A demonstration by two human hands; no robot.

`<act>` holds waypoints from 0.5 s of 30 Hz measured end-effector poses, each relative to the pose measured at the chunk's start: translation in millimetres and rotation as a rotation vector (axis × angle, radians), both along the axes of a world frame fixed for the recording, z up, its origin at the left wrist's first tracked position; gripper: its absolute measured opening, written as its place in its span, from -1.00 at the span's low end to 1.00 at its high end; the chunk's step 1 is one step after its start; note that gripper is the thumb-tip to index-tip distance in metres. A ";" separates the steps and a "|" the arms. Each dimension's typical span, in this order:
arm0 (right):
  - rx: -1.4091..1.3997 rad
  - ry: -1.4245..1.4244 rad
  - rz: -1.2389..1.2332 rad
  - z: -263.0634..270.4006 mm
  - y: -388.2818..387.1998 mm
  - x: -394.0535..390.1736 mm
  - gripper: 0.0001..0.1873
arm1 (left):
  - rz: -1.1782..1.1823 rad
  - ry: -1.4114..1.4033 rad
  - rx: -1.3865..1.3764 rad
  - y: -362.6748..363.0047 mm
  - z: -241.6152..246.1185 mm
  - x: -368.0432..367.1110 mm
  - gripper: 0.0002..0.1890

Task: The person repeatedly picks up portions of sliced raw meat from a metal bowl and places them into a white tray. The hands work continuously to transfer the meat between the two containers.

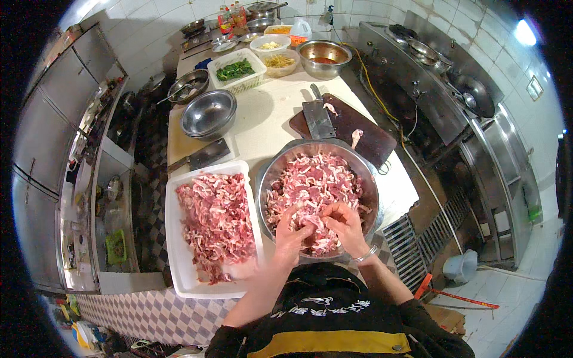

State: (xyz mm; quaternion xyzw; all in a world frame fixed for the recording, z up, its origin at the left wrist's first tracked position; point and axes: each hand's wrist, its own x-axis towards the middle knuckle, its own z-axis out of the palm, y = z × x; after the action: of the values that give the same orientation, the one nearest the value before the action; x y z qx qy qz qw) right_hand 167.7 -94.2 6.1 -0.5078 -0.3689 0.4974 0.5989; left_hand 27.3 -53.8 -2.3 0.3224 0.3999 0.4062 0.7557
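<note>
Both hands work in a large stainless steel bowl (368, 179) filled with sliced raw meat (320, 179). My left hand (288, 232) and my right hand (347, 228) grip a pale, fatty piece of meat (313, 221) between them, near the bowl's front rim. A metal bangle circles my right wrist. Left of the bowl, a white plastic tray (182, 273) holds more sliced raw meat (217, 215). Behind the bowl lies a dark cutting board (371, 141), with a cleaver (318, 120) across its left side and small meat scraps on it.
A second cleaver (209, 154) and nested metal bowls (208, 114) are at the left. Farther back stand a white basket of chopped greens (235, 70), tubs of cut vegetables (280, 62) and a metal basin with reddish liquid (324, 58). A stove with woks (472, 95) lines the right.
</note>
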 end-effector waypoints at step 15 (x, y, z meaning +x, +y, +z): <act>0.061 -0.233 0.067 -2.0 -2.4 -7.0 -0.87 | 0.000 0.070 0.159 1.6 -8.5 -2.6 -0.49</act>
State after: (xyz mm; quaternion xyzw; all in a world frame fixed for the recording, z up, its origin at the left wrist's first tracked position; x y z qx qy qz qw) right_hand 160.7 -96.6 4.1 -0.5308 -0.4679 0.4434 0.5501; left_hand 24.8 -52.1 -10.8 0.3952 0.3928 0.4252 0.7132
